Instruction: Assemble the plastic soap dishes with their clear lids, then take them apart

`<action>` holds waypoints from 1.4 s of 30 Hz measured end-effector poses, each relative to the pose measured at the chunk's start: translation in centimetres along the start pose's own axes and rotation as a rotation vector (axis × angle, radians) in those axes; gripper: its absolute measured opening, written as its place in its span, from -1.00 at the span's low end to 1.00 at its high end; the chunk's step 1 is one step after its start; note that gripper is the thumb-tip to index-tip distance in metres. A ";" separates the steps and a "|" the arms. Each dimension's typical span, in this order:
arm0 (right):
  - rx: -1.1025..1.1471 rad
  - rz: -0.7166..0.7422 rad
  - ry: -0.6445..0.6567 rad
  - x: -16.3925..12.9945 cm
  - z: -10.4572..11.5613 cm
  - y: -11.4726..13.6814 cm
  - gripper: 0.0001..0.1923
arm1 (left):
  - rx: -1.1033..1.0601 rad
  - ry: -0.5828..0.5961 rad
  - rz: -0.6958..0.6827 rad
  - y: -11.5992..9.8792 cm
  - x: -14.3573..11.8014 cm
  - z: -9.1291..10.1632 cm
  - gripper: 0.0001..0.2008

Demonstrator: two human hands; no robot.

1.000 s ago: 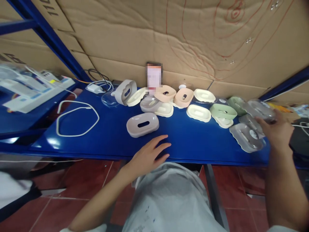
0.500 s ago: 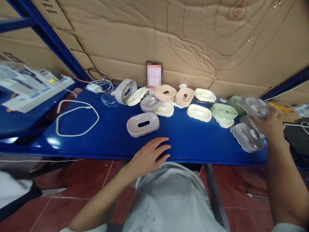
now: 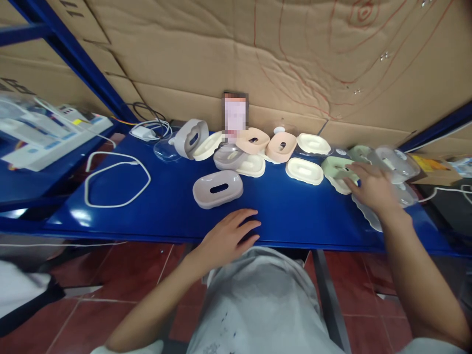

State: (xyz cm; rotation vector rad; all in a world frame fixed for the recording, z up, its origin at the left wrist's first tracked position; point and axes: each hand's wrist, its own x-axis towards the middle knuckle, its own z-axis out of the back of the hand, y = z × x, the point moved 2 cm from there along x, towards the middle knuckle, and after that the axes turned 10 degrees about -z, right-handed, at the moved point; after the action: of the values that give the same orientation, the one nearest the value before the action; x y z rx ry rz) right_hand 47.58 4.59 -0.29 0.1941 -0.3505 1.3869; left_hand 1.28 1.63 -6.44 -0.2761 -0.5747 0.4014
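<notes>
A green dish [image 3: 334,168] lies over a cream tray [image 3: 338,186] toward the right end of the tabletop [image 3: 287,216]; the fingers of the right hand [image 3: 374,189] are at it, their grip unclear. Nearer the front edge, a mauve dish [image 3: 218,197] shows blue tabletop through its slot, beside the left hand [image 3: 230,236], fingers spread.

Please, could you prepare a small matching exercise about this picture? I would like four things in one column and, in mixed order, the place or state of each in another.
Column one
1. Left hand
2. Right hand
3. White cable
4. Cardboard

Column two
A. marked with curved red lines
B. fingers at a green dish
C. empty, fingers spread
D. lying loosely looped on the blue table

Pairs: 1-C, 2-B, 3-D, 4-A
</notes>
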 end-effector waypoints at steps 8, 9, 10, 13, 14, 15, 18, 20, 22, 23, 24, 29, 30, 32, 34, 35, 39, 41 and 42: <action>0.039 0.084 0.099 1.7 -3.4 5.5 -0.50 | -0.035 -0.012 0.001 0.0 0.1 0.1 -0.74; 0.070 0.111 0.093 1.4 -3.3 6.2 -0.51 | -0.034 -0.015 -0.007 0.0 0.1 0.1 -0.74; 0.113 0.147 0.085 0.9 -3.2 7.0 -0.53 | -0.032 -0.018 -0.016 0.0 0.1 0.1 -0.75; 0.279 0.282 0.064 -0.8 -2.2 9.5 -0.55 | -0.020 -0.014 -0.027 0.0 0.1 0.1 -0.76; 0.327 0.320 0.064 -1.3 -1.8 10.2 -0.56 | -0.015 -0.011 -0.025 0.0 0.0 0.1 -0.76; 0.369 0.348 0.063 -1.7 -1.4 10.8 -0.57 | -0.007 -0.007 -0.019 0.0 0.0 0.1 -0.75; 0.439 0.336 -0.010 -2.5 -0.3 11.3 -0.59 | 0.040 -0.001 -0.021 -0.2 0.0 0.4 -0.69; 0.423 0.257 -0.101 -2.8 0.2 11.1 -0.58 | 0.091 0.035 -0.062 -0.5 0.2 0.4 -0.62; 0.359 0.164 -0.175 -3.1 0.5 11.2 -0.56 | 0.143 0.107 -0.115 -0.7 0.6 0.1 -0.52; 0.315 0.124 -0.195 -3.2 0.5 11.4 -0.55 | 0.167 0.145 -0.127 -0.8 0.7 -0.1 -0.45; 0.272 0.095 -0.203 -3.4 0.5 11.8 -0.54 | 0.186 0.179 -0.128 -0.9 0.9 -0.4 -0.36; 0.175 0.152 -0.145 -4.5 0.3 14.9 -0.53 | 0.251 0.246 -0.072 -0.8 1.0 -1.5 -0.14; 0.167 0.178 -0.142 -4.8 0.3 15.3 -0.50 | 0.264 0.244 -0.070 -0.7 0.9 -1.5 -0.16; 0.135 0.205 -0.153 -5.6 0.4 15.5 -0.40 | 0.285 0.237 -0.072 -0.7 0.7 -1.4 -0.19; 0.100 0.196 -0.167 -6.4 0.3 15.1 -0.38 | 0.295 0.230 -0.081 -0.6 0.6 -1.2 -0.22; 0.092 0.187 -0.169 -6.8 0.2 14.8 -0.40 | 0.298 0.228 -0.084 -0.6 0.5 -1.1 -0.23; 0.132 0.171 -0.160 -8.5 0.1 13.7 -0.55 | 0.309 0.217 -0.086 -0.6 0.5 -0.9 -0.24; 0.186 0.218 -0.131 -9.4 0.3 13.7 -0.56 | 0.312 0.194 -0.107 -0.9 0.7 -0.8 -0.26; 0.218 0.260 -0.107 -9.9 0.5 13.8 -0.55 | 0.313 0.181 -0.121 -1.0 0.8 -0.7 -0.25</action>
State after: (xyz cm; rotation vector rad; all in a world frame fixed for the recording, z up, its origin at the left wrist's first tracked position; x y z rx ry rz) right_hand 32.54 -2.25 -4.30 0.4156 -0.3205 1.6762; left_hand 2.63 1.00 -6.29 0.0232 -0.3425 0.3395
